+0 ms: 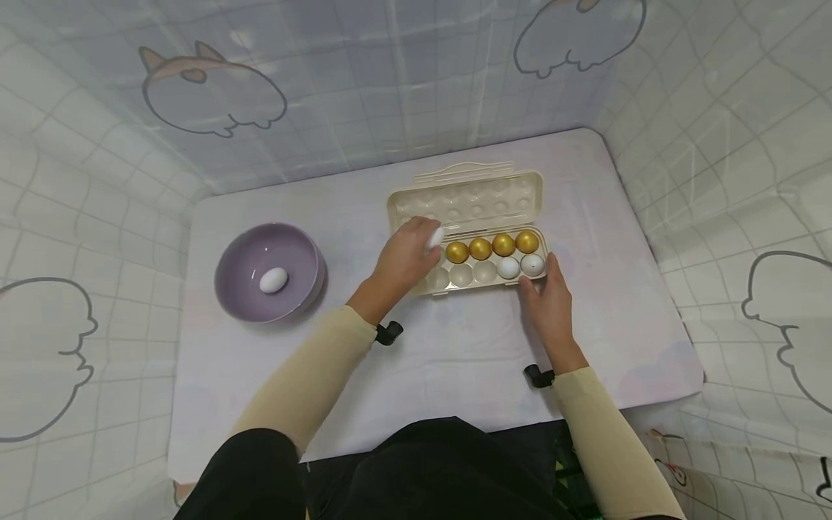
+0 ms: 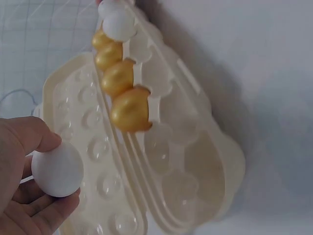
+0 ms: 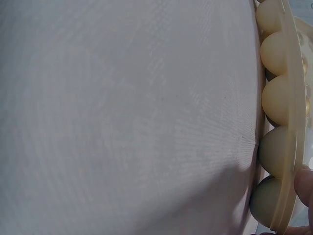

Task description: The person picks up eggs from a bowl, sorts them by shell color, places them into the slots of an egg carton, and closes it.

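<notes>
My left hand [image 1: 404, 253] pinches a white egg [image 2: 57, 169] between thumb and fingers, held above the left end of the egg carton [image 1: 484, 272]. The cream plastic carton lies with its lid [image 1: 464, 201] folded back. Several golden eggs [image 2: 129, 111] fill much of the far row, and two white eggs [image 1: 508, 268] sit at the right end of the near row. At that end, my right hand [image 1: 549, 307] grips the carton, thumb on the front edge and fingers along the side. In the right wrist view, its thumb [image 3: 304, 186] shows at the rim.
A purple bowl [image 1: 224, 282] stands on the left of the table, with one white egg [image 1: 273, 280] inside. The table has a pale cloth [image 1: 455, 361]. Tiled-pattern curtains [image 1: 364, 94] rise behind it and at both sides.
</notes>
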`<state>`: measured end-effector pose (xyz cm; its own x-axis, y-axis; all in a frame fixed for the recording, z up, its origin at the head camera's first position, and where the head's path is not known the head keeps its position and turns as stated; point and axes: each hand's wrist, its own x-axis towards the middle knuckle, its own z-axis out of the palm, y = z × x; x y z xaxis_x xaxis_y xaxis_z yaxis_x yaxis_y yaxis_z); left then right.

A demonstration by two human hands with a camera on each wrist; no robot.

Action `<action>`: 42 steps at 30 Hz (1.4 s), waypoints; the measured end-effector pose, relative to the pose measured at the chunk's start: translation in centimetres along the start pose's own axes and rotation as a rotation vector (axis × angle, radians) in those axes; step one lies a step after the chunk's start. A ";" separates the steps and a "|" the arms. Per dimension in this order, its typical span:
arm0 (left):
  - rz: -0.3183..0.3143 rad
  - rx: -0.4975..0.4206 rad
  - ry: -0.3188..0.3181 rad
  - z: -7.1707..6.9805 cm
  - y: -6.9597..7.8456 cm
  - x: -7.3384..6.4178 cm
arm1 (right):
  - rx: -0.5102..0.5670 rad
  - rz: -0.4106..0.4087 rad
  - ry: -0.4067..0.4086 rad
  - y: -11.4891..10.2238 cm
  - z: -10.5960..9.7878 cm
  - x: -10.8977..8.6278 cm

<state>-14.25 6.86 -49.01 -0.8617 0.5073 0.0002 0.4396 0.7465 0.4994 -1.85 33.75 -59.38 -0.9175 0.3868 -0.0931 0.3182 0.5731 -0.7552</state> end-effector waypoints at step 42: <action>0.189 0.321 -0.283 8.0 3.9 1.8 | 0.009 -0.023 0.010 -0.3 1.5 0.1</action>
<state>-12.06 14.12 -54.04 -0.6755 0.7114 -0.1938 0.6767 0.7025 0.2201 -2.39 32.53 -60.10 -0.9220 0.3808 -0.0697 0.2952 0.5749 -0.7631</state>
